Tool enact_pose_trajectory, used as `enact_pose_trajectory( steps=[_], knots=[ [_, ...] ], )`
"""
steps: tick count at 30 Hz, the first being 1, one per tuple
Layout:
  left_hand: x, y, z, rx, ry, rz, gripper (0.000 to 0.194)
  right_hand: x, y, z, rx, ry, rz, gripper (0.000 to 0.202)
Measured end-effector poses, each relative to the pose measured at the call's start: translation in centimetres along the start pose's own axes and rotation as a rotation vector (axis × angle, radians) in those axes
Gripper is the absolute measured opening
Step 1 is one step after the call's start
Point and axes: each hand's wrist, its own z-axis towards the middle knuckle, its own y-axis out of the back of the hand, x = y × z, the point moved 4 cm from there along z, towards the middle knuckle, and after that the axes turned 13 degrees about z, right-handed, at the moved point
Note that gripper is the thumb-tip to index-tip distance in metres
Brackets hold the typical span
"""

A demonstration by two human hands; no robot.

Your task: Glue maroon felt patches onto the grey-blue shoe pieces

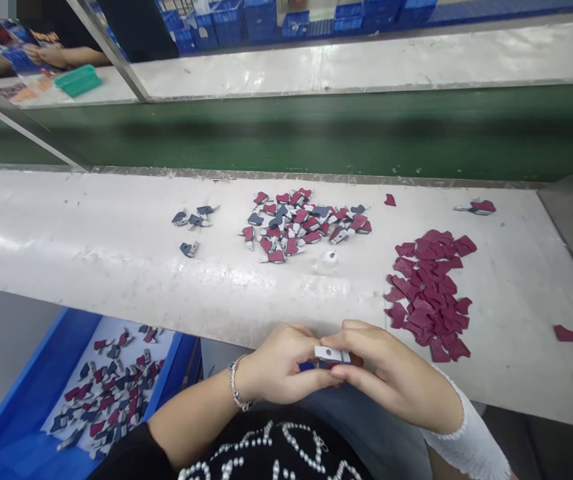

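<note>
My left hand (286, 365) and my right hand (399, 373) meet at the table's near edge, fingers closed around one small block-like part (333, 355). Its upward side is light grey with a small dark hole; a little maroon shows below it, and the fingers cover the rest. Right of my hands lies a heap of flat, curved maroon pieces (431, 287). Farther off, in the middle, is a pile of similar grey parts (299, 223) with maroon or dark blue faces. Several dark blue and grey parts (196, 219) lie left of that pile.
A small clear bottle with a white top (330, 258) stands before the pile. At lower left, a blue bin (13, 400) holds many parts. Beyond the white table (91, 240) runs a green belt (316, 133). Metal posts (111, 50) rise at left; another person's arms (66, 57) show behind.
</note>
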Motion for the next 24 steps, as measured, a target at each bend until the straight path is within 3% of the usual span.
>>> enact_pose_trajectory(
  steps=[4,7,9,11,14,16,18,20,24],
  knots=[
    [0.5,-0.8,-0.6,-0.026,0.017,-0.196,0.039,0.0,-0.4,1.0,0.013,-0.013,0.014,0.021],
    [1.0,-0.9,-1.1,-0.031,0.149,-0.402,0.043,0.1,-0.7,2.0,0.004,-0.052,0.006,0.025],
    [1.4,0.1,-1.2,-0.006,0.239,-0.451,0.044,0.0,-0.4,2.3,-0.006,-0.090,0.007,0.024],
    [2.2,2.4,-0.7,-0.003,0.313,-0.316,0.046,-0.5,0.8,2.3,-0.044,-0.145,0.004,0.026],
    [4.6,7.8,1.5,-0.103,0.454,0.217,0.057,-2.4,4.3,2.1,-0.284,-0.286,-0.083,0.040],
    [6.4,11.2,3.6,-0.165,0.526,0.414,0.061,-3.9,6.4,2.7,-0.414,-0.346,-0.148,0.056],
    [8.0,13.9,5.7,-0.212,0.579,0.564,0.062,-5.2,7.4,4.2,-0.399,-0.338,-0.159,0.065],
    [9.0,16.1,7.0,-0.257,0.640,0.705,0.063,-6.1,7.5,6.1,-0.338,-0.312,-0.135,0.058],
    [10.5,20.7,5.8,-0.360,0.784,0.905,0.049,-6.7,7.1,7.8,-0.262,-0.303,-0.028,0.041]
  ],
)
